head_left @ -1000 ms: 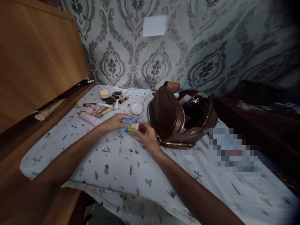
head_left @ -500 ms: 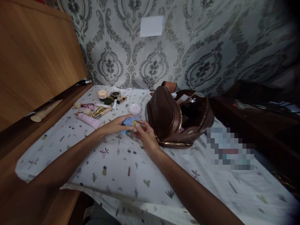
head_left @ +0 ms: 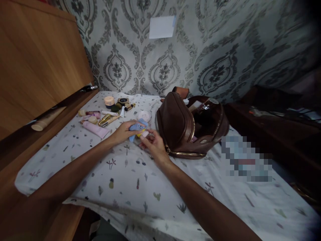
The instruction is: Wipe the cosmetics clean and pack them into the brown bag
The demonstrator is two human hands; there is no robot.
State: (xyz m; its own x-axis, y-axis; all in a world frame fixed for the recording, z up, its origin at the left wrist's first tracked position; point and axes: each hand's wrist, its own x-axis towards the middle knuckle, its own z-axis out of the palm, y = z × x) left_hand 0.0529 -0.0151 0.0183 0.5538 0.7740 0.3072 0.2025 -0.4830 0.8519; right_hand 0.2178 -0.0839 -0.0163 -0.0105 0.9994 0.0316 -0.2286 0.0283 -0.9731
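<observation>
My left hand (head_left: 125,131) is closed on a small blue cloth (head_left: 136,128) and presses it against a small pink container with a yellow band (head_left: 142,134). My right hand (head_left: 154,144) pinches the other end of that container. Both hands meet just above a white printed sheet (head_left: 130,177) and just left of an open brown leather bag (head_left: 190,125).
Several cosmetics lie at the back left: a pink tube (head_left: 94,129), gold lipsticks (head_left: 106,119), a small jar (head_left: 109,101) and a round white compact (head_left: 144,116). A wooden headboard (head_left: 37,63) with a ledge holding a beige tube (head_left: 47,118) stands left. Dark furniture stands to the right.
The cloth has shifted slightly up over the container while both hands stay together at the same spot. The view has drifted a little.
</observation>
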